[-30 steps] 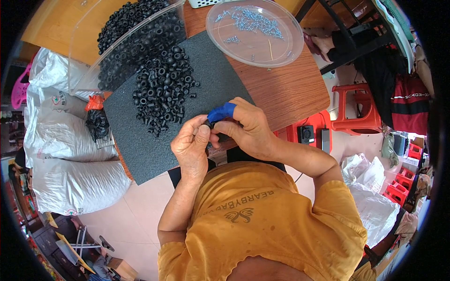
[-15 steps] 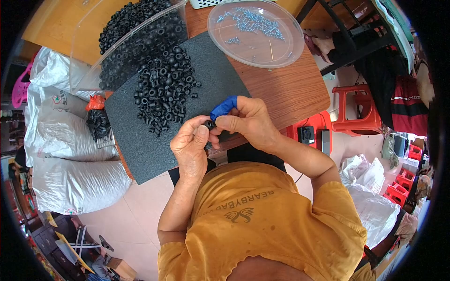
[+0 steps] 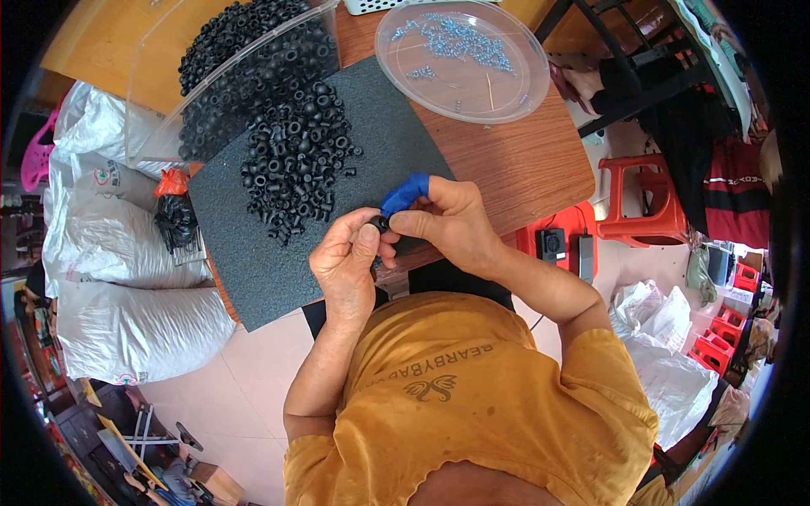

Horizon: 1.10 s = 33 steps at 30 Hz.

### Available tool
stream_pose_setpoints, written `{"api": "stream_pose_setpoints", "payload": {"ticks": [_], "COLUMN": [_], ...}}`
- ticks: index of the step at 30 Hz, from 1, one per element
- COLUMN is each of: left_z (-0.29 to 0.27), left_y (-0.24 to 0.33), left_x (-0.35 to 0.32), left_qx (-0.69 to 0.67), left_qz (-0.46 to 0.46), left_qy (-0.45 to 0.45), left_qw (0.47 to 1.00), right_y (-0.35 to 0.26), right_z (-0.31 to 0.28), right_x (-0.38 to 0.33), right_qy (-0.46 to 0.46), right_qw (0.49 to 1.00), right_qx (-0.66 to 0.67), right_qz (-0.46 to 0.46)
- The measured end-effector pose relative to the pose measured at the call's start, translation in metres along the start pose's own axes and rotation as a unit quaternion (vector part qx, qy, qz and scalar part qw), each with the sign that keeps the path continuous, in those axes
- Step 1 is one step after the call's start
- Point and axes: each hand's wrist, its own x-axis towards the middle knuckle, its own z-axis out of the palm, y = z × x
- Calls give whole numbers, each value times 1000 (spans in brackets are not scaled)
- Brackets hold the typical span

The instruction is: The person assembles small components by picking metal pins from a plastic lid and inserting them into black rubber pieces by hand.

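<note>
Between the tips of my two hands is a small round black part (image 3: 380, 223) with a hole in it. My left hand (image 3: 344, 263) is closed, pinching that part between thumb and fingers. From the other side my right hand (image 3: 457, 223) presses thumb and forefinger against it; a blue covering (image 3: 405, 193) wraps the forefinger. Whether the right fingertips also hold something tiny is hidden. Both hands are over the near edge of a dark grey mat (image 3: 245, 282). Farther off on the mat lies a heap of similar black parts (image 3: 295, 160).
A clear plastic tub (image 3: 339, 38) full of black parts stands at the back left. Beside it, a clear round lid (image 3: 413, 94) holds small bluish metal pieces (image 3: 472, 40) on the wooden table (image 3: 531, 160). White sacks (image 3: 143, 333) stand left; a red stool (image 3: 643, 198) is right.
Both hands stay joined at the black part, with only a very slight shift to the right. Nothing has been taken up or let go.
</note>
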Motion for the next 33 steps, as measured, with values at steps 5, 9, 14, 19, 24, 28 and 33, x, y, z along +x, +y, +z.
{"api": "stream_pose_setpoints", "payload": {"ticks": [5, 9, 14, 19, 24, 28, 33], "left_z": [1, 0, -1, -2, 0, 1, 0], "left_y": [1, 3, 2, 2, 4, 5, 3], "left_x": [0, 0, 0, -1, 0, 1, 1], "left_qx": [2, 4, 9, 5, 6, 7, -5], "left_qz": [3, -15, -24, -29, -30, -40, -28], "left_qy": [1, -1, 2, 0, -1, 2, 8], "left_qw": [1000, 1000, 1000, 1000, 1000, 999, 1000], "right_y": [2, 0, 2, 4, 5, 5, 11], "right_z": [0, 0, 0, 5, 5, 5, 6], "right_x": [-1, -1, -1, 0, 0, 2, 1], "right_qy": [-5, -2, -2, 27, 43, 96, 98], "right_qw": [1000, 999, 1000, 997, 994, 919, 893], "right_qx": [-9, -35, 0, -39, -79, -304, -329], "right_qz": [-19, -39, -21, -58, -68, -232, -292]}}
